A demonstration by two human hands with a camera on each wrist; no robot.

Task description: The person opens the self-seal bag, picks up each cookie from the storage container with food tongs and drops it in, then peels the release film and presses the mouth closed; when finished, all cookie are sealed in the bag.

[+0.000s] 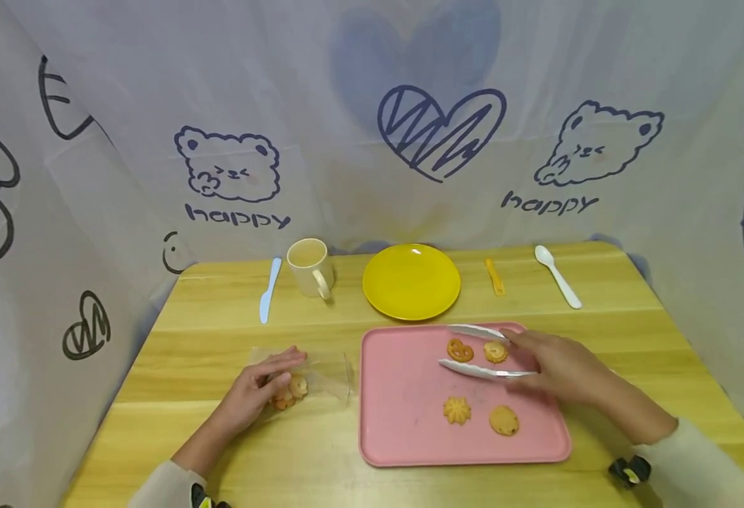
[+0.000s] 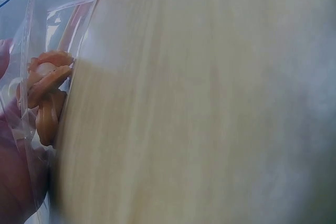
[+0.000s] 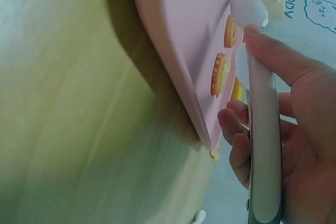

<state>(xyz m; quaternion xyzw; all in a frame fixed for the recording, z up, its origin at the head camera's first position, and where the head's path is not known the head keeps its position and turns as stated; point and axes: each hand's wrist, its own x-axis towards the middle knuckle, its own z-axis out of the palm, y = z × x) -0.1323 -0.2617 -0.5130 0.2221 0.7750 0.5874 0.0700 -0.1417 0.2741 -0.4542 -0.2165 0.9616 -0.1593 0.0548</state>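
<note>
On the left, my left hand holds a clear plastic bag, with fingers and thumb at its near side. Several cookies lie inside that bag. My right hand grips a pair of tongs with white tips, thumb on one arm and fingers about the other. The tongs are spread over the pink tray. Between their arms lie a pretzel-shaped cookie and a round ridged cookie. Nearer the front of the tray are a flower-shaped cookie and a round flat cookie.
Behind the tray stands a yellow plate. A cream mug and a pale blue knife are at the back left. To the back right lie a small orange utensil and a white spoon. Printed curtains surround the table.
</note>
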